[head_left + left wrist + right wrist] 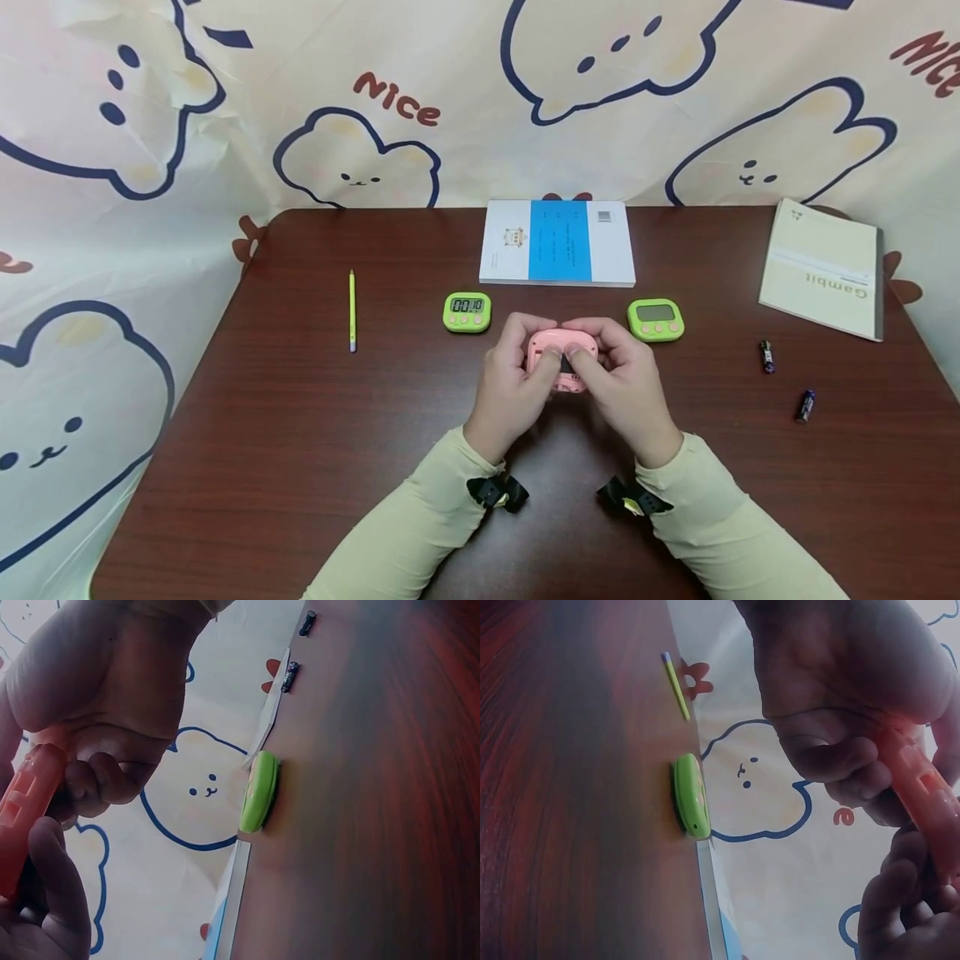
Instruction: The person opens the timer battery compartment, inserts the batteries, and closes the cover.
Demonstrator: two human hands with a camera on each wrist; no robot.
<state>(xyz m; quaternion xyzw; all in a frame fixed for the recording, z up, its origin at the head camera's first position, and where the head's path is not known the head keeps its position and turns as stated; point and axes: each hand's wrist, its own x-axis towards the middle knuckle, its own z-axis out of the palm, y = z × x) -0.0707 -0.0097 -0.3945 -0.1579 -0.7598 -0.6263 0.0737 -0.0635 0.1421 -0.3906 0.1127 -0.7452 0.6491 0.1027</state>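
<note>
Both hands hold a pink timer (561,337) above the middle of the table, its back turned up toward the head camera. My left hand (510,379) grips its left side and my right hand (626,387) its right side. The two thumbs press on the back, close together, beside a small black patch (566,365). In the left wrist view the pink timer (28,799) shows edge-on, with fingers curled behind it. From the right wrist, the pink timer's (924,784) notched edge is visible between the hands.
Beyond the hands stand a green timer (467,312) reading 00:10 and another green timer (656,321) with a blank display. Two batteries, one (767,357) farther back and one (805,407) nearer, lie right. Also there: a pencil (352,312), a blue-white book (502,242) and a notebook (817,267).
</note>
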